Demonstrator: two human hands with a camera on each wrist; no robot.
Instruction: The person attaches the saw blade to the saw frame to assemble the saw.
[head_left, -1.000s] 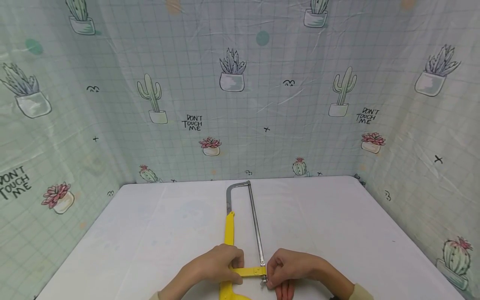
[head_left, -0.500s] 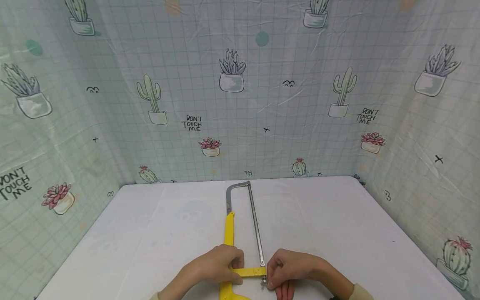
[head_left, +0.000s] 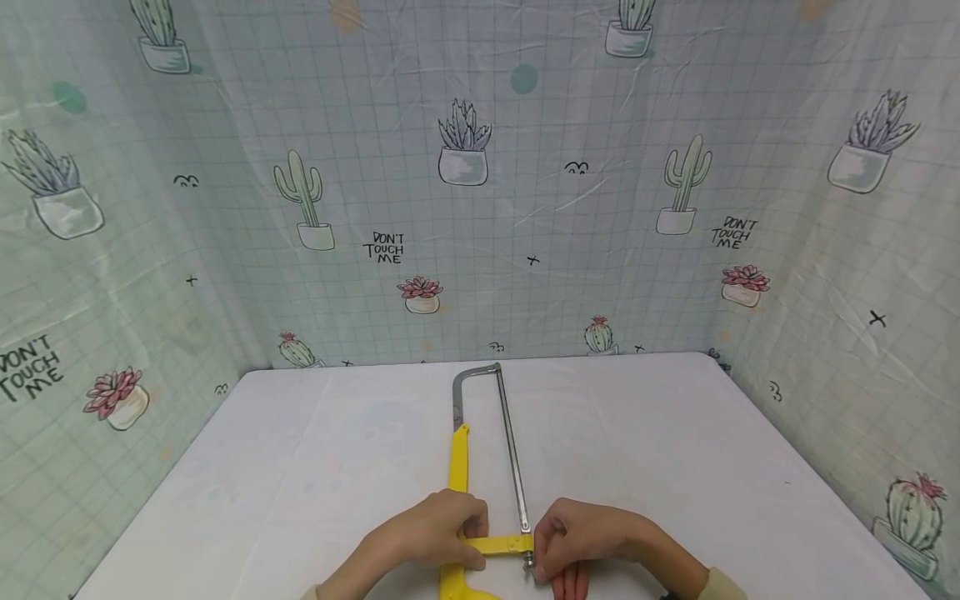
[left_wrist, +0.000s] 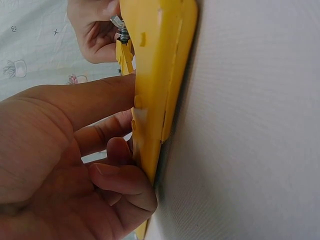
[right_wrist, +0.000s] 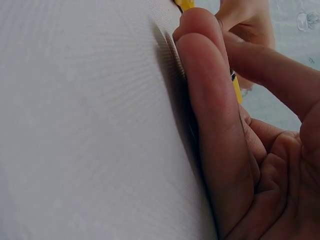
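A hacksaw [head_left: 458, 458] with a yellow and grey frame lies on the white table, its blade [head_left: 513, 450] toward the right. My left hand [head_left: 438, 529] grips the frame where the yellow crosspiece meets the long bar. In the left wrist view, thumb and fingers bend around the yellow frame [left_wrist: 155, 75]. My right hand [head_left: 581, 537] pinches at the small wing nut [head_left: 528, 568] below the crosspiece, its lower fingers resting along the table. A coiled spring [left_wrist: 123, 34] shows beside the right fingertips in the left wrist view. The fingers mostly cover the nut in the right wrist view.
The white tabletop [head_left: 337, 467] extends around the saw on both sides. Behind and beside it hangs a cloth [head_left: 540, 275] printed with cacti and a grid. The saw's handle [head_left: 468, 593] runs off the bottom of the head view.
The wing nut sits at a slightly different angle by the right fingertips. Both hands and the hacksaw have stayed in nearly the same place.
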